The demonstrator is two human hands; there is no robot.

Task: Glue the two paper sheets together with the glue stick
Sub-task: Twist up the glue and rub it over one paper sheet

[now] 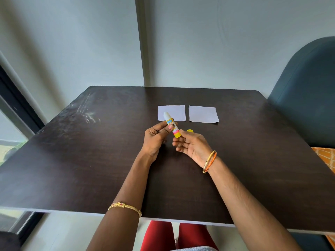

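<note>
bare forearms, gold bangle [125, 207] left, gold and orange bracelets [210, 161] right, red trousers [192, 236].

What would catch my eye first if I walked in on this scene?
Probably the bright yellow glue stick, uncapped, gripped by the left hand above the middle of the dark table, with the right hand at its base. Just beyond lie two white paper sheets side by side, apart, and a small yellow cap.

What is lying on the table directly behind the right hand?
A small yellow cap shows just behind the right hand on the table. The hand covers its lower part.
</note>
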